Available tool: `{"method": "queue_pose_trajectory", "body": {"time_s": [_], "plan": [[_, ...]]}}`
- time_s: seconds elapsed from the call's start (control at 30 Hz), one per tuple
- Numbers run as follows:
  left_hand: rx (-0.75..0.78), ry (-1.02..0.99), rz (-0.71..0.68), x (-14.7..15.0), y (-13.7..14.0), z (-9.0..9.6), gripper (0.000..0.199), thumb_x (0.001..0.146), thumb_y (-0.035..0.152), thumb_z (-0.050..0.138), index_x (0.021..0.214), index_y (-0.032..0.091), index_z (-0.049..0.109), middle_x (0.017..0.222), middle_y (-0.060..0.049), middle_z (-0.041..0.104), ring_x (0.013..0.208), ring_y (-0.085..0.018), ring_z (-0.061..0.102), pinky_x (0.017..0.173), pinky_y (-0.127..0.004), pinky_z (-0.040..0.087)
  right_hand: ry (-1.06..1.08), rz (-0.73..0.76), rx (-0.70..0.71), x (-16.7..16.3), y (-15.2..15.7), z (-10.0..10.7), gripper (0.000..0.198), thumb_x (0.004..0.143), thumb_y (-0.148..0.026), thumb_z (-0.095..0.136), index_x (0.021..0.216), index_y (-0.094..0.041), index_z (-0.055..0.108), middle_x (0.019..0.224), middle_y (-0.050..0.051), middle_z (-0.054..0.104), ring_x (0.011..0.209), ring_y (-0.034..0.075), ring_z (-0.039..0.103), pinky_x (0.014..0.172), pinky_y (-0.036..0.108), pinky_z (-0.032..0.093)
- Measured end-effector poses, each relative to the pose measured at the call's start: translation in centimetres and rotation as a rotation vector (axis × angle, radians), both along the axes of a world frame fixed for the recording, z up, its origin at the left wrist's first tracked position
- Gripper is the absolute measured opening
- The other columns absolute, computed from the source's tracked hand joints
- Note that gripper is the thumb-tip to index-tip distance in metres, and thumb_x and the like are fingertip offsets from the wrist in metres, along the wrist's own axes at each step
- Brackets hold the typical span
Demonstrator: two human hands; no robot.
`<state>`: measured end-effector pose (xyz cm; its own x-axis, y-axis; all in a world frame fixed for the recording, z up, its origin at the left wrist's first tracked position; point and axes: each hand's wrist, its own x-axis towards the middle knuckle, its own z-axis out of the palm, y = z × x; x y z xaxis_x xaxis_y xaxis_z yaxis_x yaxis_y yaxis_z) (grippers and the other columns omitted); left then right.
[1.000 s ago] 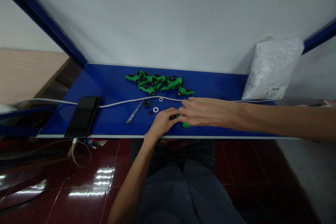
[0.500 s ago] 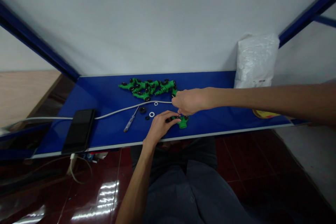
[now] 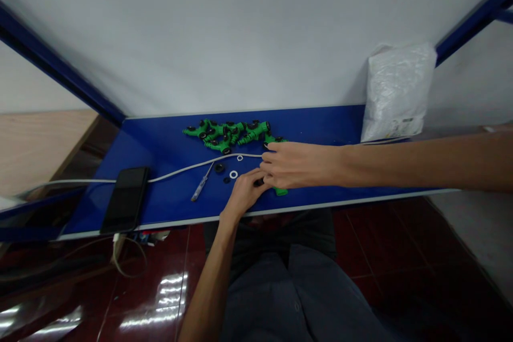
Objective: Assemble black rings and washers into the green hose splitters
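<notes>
At the table's front edge, my left hand (image 3: pixel 246 191) has its fingers closed round a green hose splitter with black parts (image 3: pixel 281 191). Only a green end of that splitter shows; the rest is under my hands. My right hand (image 3: pixel 286 164) lies over it from the right, fingers curled, and what they hold is hidden. Just left of my left hand lie a white ring (image 3: pixel 233 175), a small black ring (image 3: pixel 226 180) and a larger black ring (image 3: pixel 219 168). Farther left is a screwdriver with a clear handle (image 3: pixel 199 190).
Several green splitters (image 3: pixel 218 145) lie in a cluster behind my hands. A white cable (image 3: pixel 188 168) crosses the blue table (image 3: pixel 160 139). A black phone (image 3: pixel 125 200) rests at the left, and a white plastic-wrapped package (image 3: pixel 398 91) stands at the right against the wall.
My right hand has come down and slightly toward me, and now covers most of the splitter. My left hand keeps its hold. The whole view has shifted slightly.
</notes>
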<state>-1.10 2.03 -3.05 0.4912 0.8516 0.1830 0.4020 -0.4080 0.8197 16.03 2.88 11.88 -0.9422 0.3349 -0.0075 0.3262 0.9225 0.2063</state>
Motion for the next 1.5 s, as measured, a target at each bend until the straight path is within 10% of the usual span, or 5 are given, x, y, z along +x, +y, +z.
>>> {"method": "queue_pose_trajectory", "body": {"time_s": [0.2,0.8,1.17,1.3,1.5], "plan": [[0.000,0.003,-0.007,-0.1,0.0,0.1,0.011,0.091,0.015,0.065,0.092,0.017,0.076,0.095,-0.004,0.076,0.085,-0.019,0.069,0.077,-0.026,0.049,-0.241,0.309,0.214,0.4,-1.3,0.7,0.019,0.097,-0.009,0.057,0.093,-0.014,0.075,0.090,0.006,0.070,0.085,0.021,0.061,0.072,0.035,0.044],[-0.041,-0.113,-0.057,0.0,-0.2,0.1,0.020,0.092,0.035,0.071,0.108,0.026,0.078,0.114,-0.002,0.076,0.100,-0.020,0.071,0.090,-0.029,0.050,-0.366,-0.658,-0.466,-3.2,0.8,2.9,0.011,0.088,-0.005,0.063,0.092,-0.007,0.074,0.082,0.012,0.066,0.074,0.021,0.059,0.064,0.034,0.036],[-0.057,-0.083,-0.054,-0.1,-0.4,0.5,0.025,0.093,0.041,0.069,0.110,0.025,0.078,0.110,-0.004,0.076,0.091,-0.019,0.070,0.081,-0.028,0.051,-0.246,-0.880,-0.757,1.8,2.4,3.8,0.029,0.096,-0.030,0.055,0.083,-0.010,0.073,0.066,0.005,0.065,0.054,0.015,0.057,0.055,0.028,0.041],[-0.080,-0.087,-0.039,-0.3,-0.8,1.1,0.028,0.092,0.043,0.069,0.112,0.026,0.078,0.110,-0.004,0.076,0.093,-0.019,0.070,0.085,-0.029,0.051,0.241,-0.780,-0.558,8.9,-0.2,0.0,0.031,0.099,-0.039,0.049,0.091,-0.018,0.070,0.074,0.004,0.068,0.065,0.018,0.060,0.061,0.030,0.043],[-0.109,-0.085,0.013,0.2,-0.5,1.5,0.027,0.098,0.039,0.059,0.106,0.024,0.080,0.110,-0.005,0.078,0.102,-0.020,0.071,0.087,-0.028,0.052,0.542,-0.821,-0.194,16.0,-5.0,-10.9,0.029,0.103,-0.035,0.045,0.098,-0.018,0.068,0.100,0.012,0.068,0.095,0.025,0.063,0.088,0.041,0.051]]}}
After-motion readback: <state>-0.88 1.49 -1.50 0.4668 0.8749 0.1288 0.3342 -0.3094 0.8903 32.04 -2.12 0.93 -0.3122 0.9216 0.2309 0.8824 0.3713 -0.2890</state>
